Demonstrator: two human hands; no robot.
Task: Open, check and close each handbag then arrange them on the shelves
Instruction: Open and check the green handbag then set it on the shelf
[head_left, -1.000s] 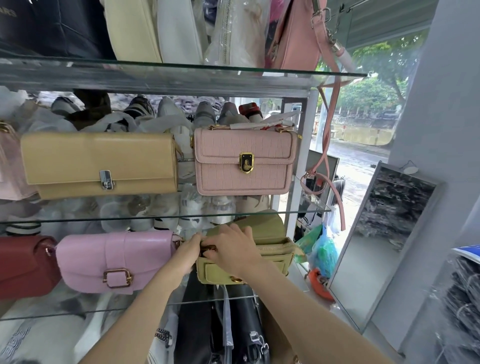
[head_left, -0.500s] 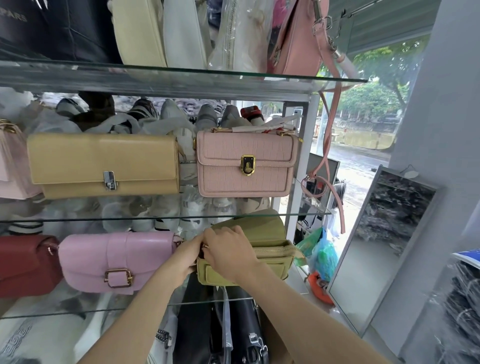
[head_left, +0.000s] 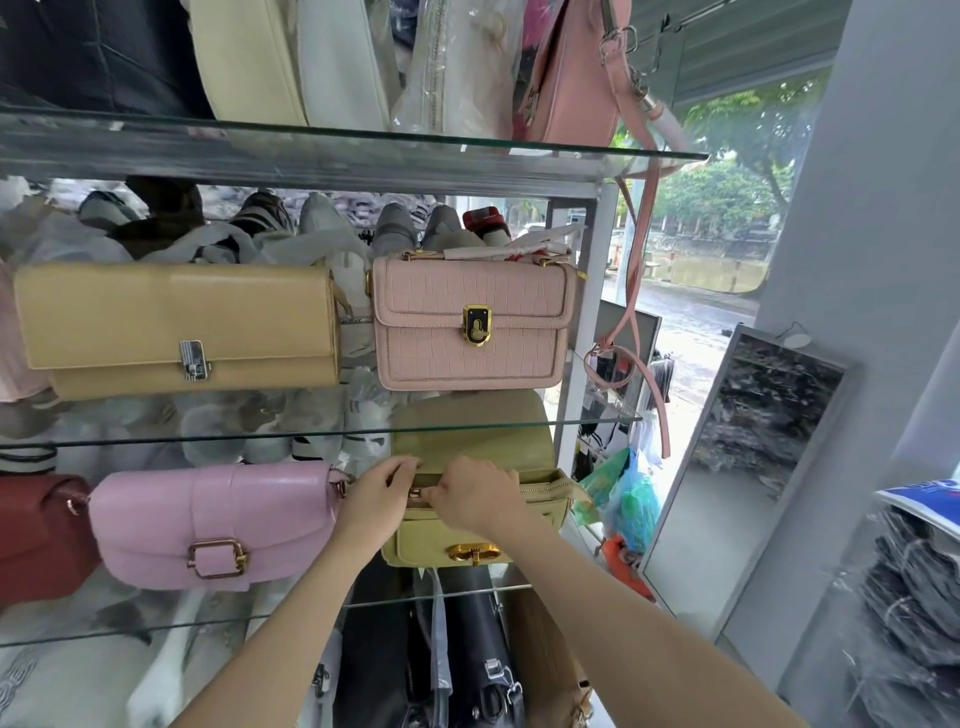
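Observation:
An olive-green handbag (head_left: 470, 441) with a gold clasp stands on the lower glass shelf (head_left: 156, 631), its flap lifted up and back. My left hand (head_left: 376, 496) grips the bag's top left corner. My right hand (head_left: 475, 493) pinches the zipper at the bag's top edge, just right of the left hand. Left of the green bag sits a lilac handbag (head_left: 213, 525) with a gold buckle, then a dark red handbag (head_left: 39, 535). On the middle shelf (head_left: 234, 434) stand a tan handbag (head_left: 176, 327) and a pale pink handbag (head_left: 470, 322), both closed.
The top shelf (head_left: 311, 140) carries cream, white and pink bags; a pink strap (head_left: 636, 312) hangs down at the right. Black bags (head_left: 467, 665) stand below. A mirror (head_left: 743, 467) leans on the wall at right, beside coloured plastic bags (head_left: 626, 493). Wrapped shoes fill the shelf backs.
My hands have shifted slightly along the green bag's top edge, and the gold clasp on its front has come into sight below them. The other bags have not moved.

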